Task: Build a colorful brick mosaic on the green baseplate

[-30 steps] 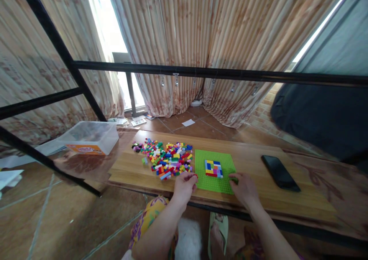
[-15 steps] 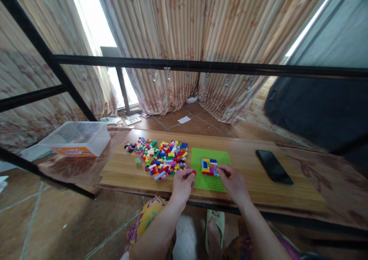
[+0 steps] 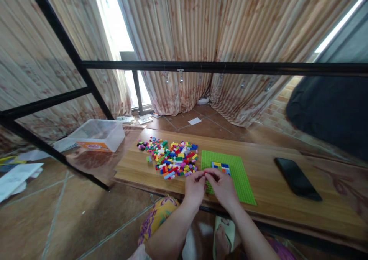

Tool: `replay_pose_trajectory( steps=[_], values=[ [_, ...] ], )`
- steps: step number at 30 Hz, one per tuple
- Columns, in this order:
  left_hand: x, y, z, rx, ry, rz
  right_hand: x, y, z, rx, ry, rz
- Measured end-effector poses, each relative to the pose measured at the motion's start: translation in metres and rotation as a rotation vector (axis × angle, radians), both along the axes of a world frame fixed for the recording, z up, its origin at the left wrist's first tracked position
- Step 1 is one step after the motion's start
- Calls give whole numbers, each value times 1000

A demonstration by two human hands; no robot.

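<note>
My left hand (image 3: 194,188) and my right hand (image 3: 222,186) meet over the near left part of the green baseplate (image 3: 244,181). Their fingertips pinch a small red brick (image 3: 205,173), mostly covered by the fingers. Behind my right hand, a block of joined yellow, blue and white bricks (image 3: 220,165) sits on the baseplate; its near part is hidden by that hand. To the left of the baseplate spreads a pile of loose, many-coloured bricks (image 3: 178,158).
A black phone (image 3: 297,178) lies at the right of the wooden board (image 3: 264,164). Left of the board stands a clear plastic box (image 3: 100,133) with an orange label. One light green brick (image 3: 148,159) lies just left of the pile. A black metal bar (image 3: 201,66) crosses beyond the board.
My right hand has left the joined bricks and moved left to my left hand, its fingertips now at the red brick. The whole view has shifted, so the board appears farther right.
</note>
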State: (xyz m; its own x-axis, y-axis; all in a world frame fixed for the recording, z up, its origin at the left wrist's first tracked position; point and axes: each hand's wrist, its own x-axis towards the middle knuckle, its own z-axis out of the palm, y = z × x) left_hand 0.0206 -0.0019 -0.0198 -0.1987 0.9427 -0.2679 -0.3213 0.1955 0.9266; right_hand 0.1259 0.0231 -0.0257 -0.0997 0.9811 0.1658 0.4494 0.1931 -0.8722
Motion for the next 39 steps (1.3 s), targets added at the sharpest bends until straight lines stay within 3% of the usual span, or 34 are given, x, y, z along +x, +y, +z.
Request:
replay_pose_trajectory(
  steps=[10,16,23,26,29,31,34,35,39],
  values=[
    [-15,6,-20,-16,7,187,-24,9,-10,73,-230,-69],
    [-38,2,-13,22,-41,225,-33,17,-22,101,-393,-89],
    [-59,-6,2,52,-40,262,-48,20,-25,123,-360,-27],
    [-84,-8,10,89,19,318,-50,21,-25,129,-354,-12],
    [-132,-5,13,144,255,419,-47,23,-24,130,-362,-34],
    [-169,0,10,75,569,435,-43,24,-23,128,-369,-50],
    [-211,9,0,-67,1025,322,-38,23,-21,138,-372,-51],
    [-219,12,-3,-69,1128,237,-37,22,-20,144,-367,-46],
    [-227,24,-11,-21,1189,117,-34,19,-18,164,-337,-28]
  ],
)
